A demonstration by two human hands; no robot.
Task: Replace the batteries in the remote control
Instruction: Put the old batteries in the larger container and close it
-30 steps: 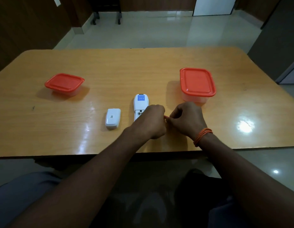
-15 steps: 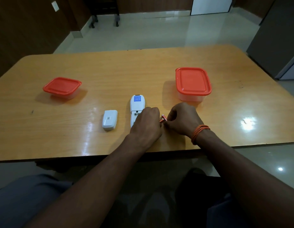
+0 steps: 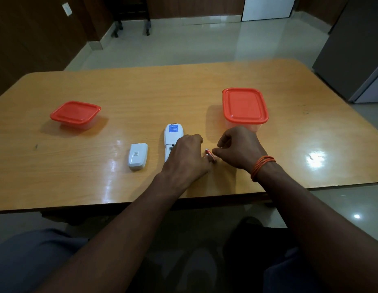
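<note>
Remote (image 3: 171,134) lying back-up on table (image 3: 184,92), compartment exposed for swap. Cover (image 3: 138,155) sitting just left of remote, out of way. Battery (image 3: 209,154) showing just right of remote, between hands. Left hand (image 3: 185,158) curling over remote's near end, likely steadying it. Right hand (image 3: 240,149) curling, thumb touching battery. Which hand is gripping battery: cannot tell.

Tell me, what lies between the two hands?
A small red battery lies between the left hand and the right hand, seen in the head view; which hand holds it is unclear.
</note>
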